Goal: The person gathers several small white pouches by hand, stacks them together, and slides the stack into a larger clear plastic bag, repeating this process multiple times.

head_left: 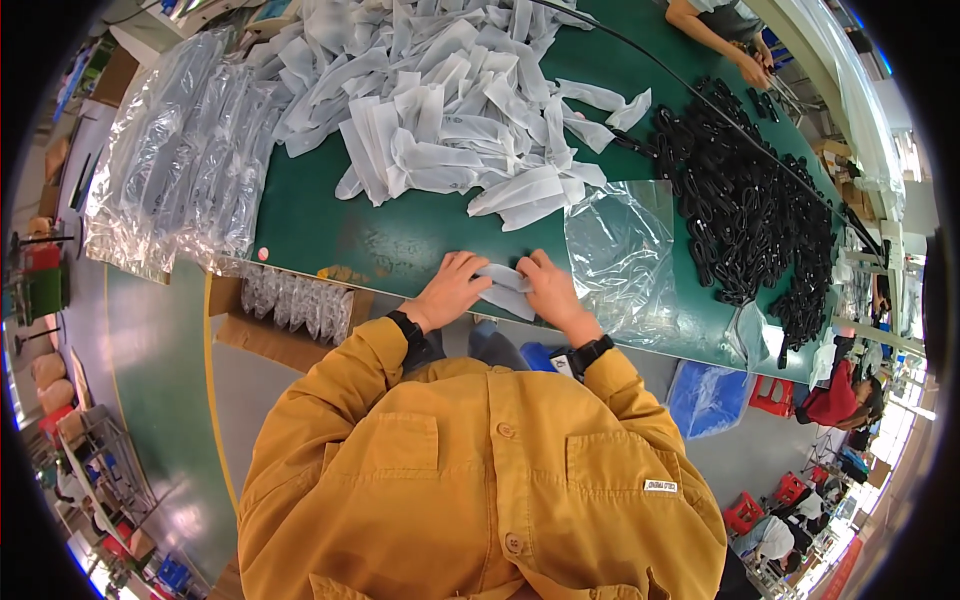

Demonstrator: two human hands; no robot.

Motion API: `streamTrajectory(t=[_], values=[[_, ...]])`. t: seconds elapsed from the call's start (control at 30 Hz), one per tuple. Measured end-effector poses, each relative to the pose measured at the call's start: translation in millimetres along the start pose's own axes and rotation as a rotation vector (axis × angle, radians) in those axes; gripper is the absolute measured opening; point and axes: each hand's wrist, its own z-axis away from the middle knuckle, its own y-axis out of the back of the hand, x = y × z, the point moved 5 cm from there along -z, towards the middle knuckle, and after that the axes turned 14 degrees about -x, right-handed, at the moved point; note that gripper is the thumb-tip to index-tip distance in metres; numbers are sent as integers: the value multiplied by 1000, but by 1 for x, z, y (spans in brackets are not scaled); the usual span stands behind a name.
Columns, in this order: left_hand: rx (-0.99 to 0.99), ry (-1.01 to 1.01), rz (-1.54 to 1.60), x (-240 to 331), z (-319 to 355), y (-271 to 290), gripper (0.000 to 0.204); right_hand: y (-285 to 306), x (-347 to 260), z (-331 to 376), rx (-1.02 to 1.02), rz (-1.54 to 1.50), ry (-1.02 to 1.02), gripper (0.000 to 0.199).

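At the front edge of the green table (330,215), a frosted white pouch (508,300) lies between my two hands. My left hand (455,288) has its fingers closed on the pouch's left end. The right end is pinched by my right hand (549,290), with the fingers curled. What is inside the pouch, if anything, cannot be made out. Just right of my right hand a large clear plastic bag (622,255) lies flat. Beyond my hands rises a loose heap of similar frosted pouches (440,120).
Black coiled cables (735,190) are piled at the right. Filled clear bags (180,150) stand in a row at the left. Below the table edge is an open carton (270,338) of wrapped items. A blue bin (705,398) stands lower right. Another person's hands (755,65) work at the far right.
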Motion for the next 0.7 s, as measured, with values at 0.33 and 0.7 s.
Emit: streamTrajectory(t=[0.33,0.7], values=[[-73,87,108,1,-2,-4,54,103,18,-85,251,121,118,29],[74,105,-74,7,18,-2,57,19,4,-26,167,-431,-187,24]])
